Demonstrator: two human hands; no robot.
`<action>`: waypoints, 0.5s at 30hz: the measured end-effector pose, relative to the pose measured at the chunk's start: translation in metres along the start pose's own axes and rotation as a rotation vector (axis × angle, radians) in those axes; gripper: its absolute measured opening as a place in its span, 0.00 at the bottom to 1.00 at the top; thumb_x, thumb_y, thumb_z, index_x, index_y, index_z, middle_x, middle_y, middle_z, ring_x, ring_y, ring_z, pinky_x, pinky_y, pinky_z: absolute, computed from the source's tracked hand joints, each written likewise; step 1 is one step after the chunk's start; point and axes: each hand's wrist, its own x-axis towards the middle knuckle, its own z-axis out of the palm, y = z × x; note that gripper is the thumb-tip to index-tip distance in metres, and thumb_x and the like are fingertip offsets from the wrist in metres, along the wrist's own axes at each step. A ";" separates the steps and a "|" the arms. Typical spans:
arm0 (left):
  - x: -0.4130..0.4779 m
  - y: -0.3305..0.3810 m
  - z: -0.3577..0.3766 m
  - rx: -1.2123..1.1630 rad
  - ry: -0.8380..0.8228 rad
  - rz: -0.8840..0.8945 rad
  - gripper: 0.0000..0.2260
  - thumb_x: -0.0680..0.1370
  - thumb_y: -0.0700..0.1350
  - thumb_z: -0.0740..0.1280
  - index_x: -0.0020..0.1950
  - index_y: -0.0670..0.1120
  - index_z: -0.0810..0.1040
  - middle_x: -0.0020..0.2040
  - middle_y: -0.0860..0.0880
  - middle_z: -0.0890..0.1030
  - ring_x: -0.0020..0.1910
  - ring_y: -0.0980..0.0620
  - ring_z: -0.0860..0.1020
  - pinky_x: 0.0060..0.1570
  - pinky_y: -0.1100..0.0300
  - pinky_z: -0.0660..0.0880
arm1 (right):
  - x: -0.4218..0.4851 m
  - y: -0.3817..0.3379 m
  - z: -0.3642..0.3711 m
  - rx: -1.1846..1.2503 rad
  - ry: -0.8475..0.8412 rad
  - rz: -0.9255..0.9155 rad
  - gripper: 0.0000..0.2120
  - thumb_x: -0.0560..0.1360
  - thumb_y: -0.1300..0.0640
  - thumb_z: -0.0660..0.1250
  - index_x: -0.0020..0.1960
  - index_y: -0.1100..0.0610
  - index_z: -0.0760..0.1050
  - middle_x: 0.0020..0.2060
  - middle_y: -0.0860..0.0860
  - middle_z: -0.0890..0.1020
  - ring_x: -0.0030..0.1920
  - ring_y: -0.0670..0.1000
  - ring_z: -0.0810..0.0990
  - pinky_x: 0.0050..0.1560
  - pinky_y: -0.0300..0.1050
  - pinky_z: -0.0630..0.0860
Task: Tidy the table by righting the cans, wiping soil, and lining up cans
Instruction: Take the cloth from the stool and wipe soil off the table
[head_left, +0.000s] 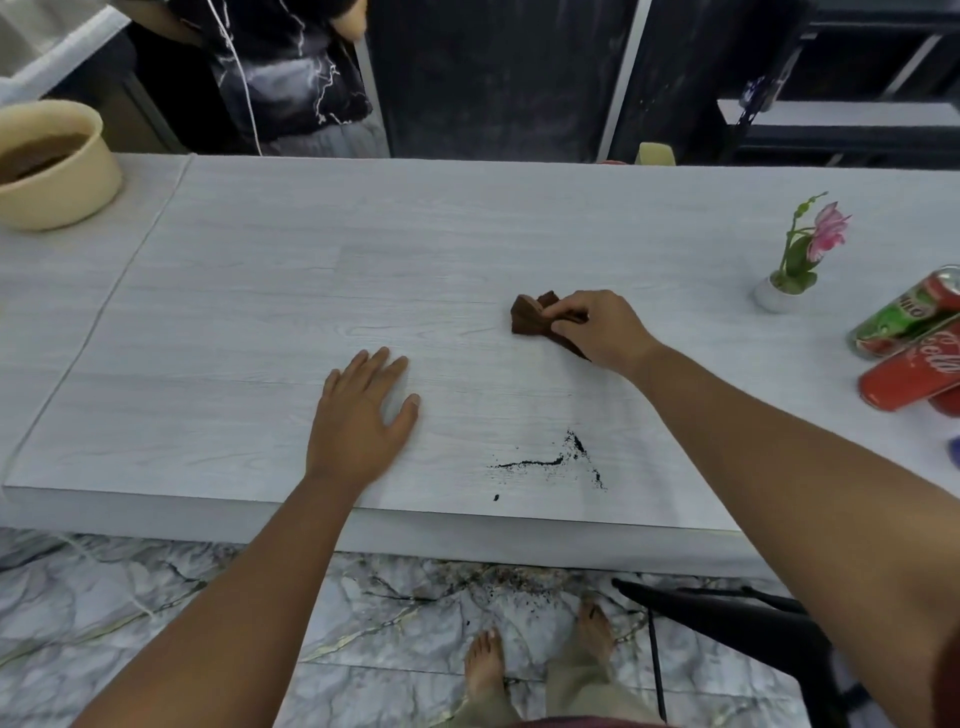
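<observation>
Far left: beige round bowl (57, 197), upright, with brown contents (36, 156) inside; what they are cannot be told.
Right side: small white pot (776, 299), upright, holding a green stem with one pink flower (829, 231).
Far side: a second person in a dark shirt (291, 73) with pale streaks; a thin white cord (244, 78) hangs down its front.
Far right: dark shelving (857, 119).
Below: grey-veined marble floor (156, 597); a black chair (727, 618) at lower right, partly hidden.
</observation>
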 end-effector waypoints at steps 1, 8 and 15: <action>0.000 0.000 0.000 0.000 0.000 -0.001 0.26 0.87 0.60 0.63 0.84 0.53 0.70 0.87 0.52 0.66 0.88 0.51 0.58 0.86 0.43 0.53 | -0.012 0.001 0.001 -0.001 -0.005 -0.020 0.10 0.79 0.60 0.75 0.58 0.49 0.89 0.55 0.45 0.87 0.56 0.47 0.83 0.56 0.34 0.73; -0.001 0.003 0.000 -0.005 0.021 0.011 0.25 0.87 0.57 0.66 0.83 0.51 0.72 0.86 0.49 0.68 0.87 0.47 0.61 0.86 0.40 0.55 | -0.113 0.016 0.012 0.065 -0.061 -0.095 0.10 0.79 0.64 0.76 0.57 0.53 0.89 0.54 0.46 0.88 0.56 0.46 0.85 0.62 0.38 0.76; -0.001 0.002 0.001 0.005 0.012 0.014 0.26 0.87 0.59 0.63 0.84 0.51 0.72 0.86 0.49 0.67 0.87 0.47 0.61 0.86 0.41 0.55 | -0.168 0.053 -0.020 0.344 0.366 0.133 0.11 0.79 0.63 0.75 0.56 0.49 0.89 0.50 0.38 0.89 0.53 0.38 0.85 0.55 0.30 0.76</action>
